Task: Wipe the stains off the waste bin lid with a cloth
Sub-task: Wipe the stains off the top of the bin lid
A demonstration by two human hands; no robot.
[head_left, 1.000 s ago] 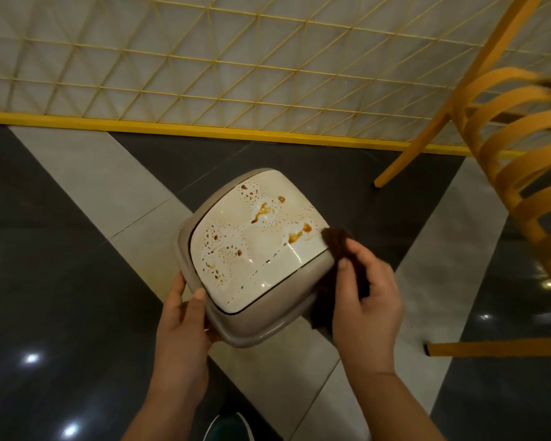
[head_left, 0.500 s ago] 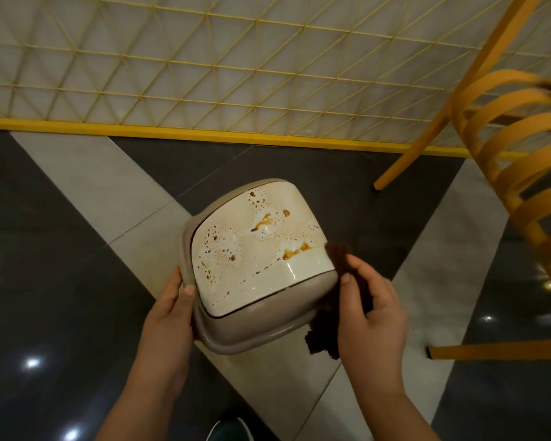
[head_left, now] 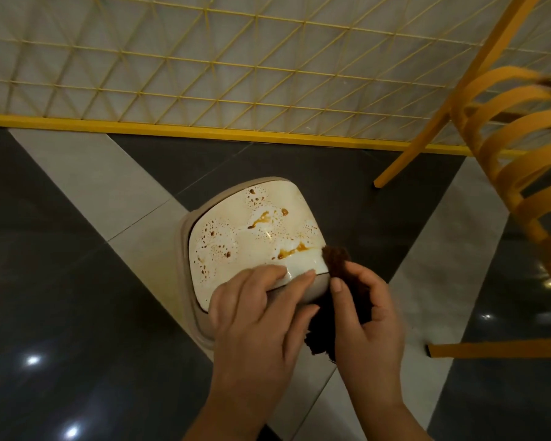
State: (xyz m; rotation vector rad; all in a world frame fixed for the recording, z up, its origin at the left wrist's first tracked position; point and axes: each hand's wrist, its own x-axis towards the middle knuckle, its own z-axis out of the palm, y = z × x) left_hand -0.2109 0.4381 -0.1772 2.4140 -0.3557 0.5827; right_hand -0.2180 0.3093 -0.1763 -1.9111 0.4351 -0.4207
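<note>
A: Where's the waste bin sitting?

B: On the tiled floor, near the centre of the view, with its cream swing lid facing up at us. The brown stains are spread over the lid, thickest toward its 12 o'clock edge, and there is a wet streak out near 3 o'clock.

A: And the hands?

B: The left hand lies across the lid's 6 o'clock edge, fingers straight and close together, pressing flat on the cream panel. I'd judge that is to stop the flap from tipping while it is rubbed.

A: The cloth?

B: A dark brown cloth, bunched in the right hand at the lid's 4 o'clock corner. The fingers are curled round it and the thumb pins it, so a tuft sticks up just beside the streak. Whether it touches the lid I cannot tell.

A: So how far along?

B: Barely begun, I'd say; every spot looks whole. The next stroke probably wants to sweep from 3 o'clock toward 9.

A: Anything nearby?

B: A yellow slatted chair at 2 o'clock and a yellow wire grid panel across 12, both well apart from the bin.
</note>
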